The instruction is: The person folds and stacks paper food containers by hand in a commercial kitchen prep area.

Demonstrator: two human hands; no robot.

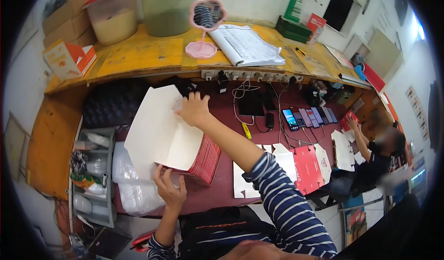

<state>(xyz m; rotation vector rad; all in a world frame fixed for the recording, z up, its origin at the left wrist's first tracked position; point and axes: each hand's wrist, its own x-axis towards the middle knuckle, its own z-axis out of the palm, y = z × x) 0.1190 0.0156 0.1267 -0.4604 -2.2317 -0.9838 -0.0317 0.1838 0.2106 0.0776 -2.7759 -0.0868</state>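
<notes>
My left hand (169, 189) grips the near edge of a flat white cardboard box blank (155, 130), tilted up over the dark red table (222, 186). On the far upper flap of the same blank rests my right hand (194, 109), pressing or folding it. Just beneath the blank lies a stack of red flat box blanks (206, 160). More flat blanks, white and red (305, 167), lie to the right on the table.
A person (374, 163) sits at the right end handling box blanks. Several phones (310, 117) charge from a power strip (252, 76). A yellow shelf (138, 56) holds a pink mirror (206, 19), papers and tubs. A plastic bag (134, 190) and grey rack (92, 176) sit left.
</notes>
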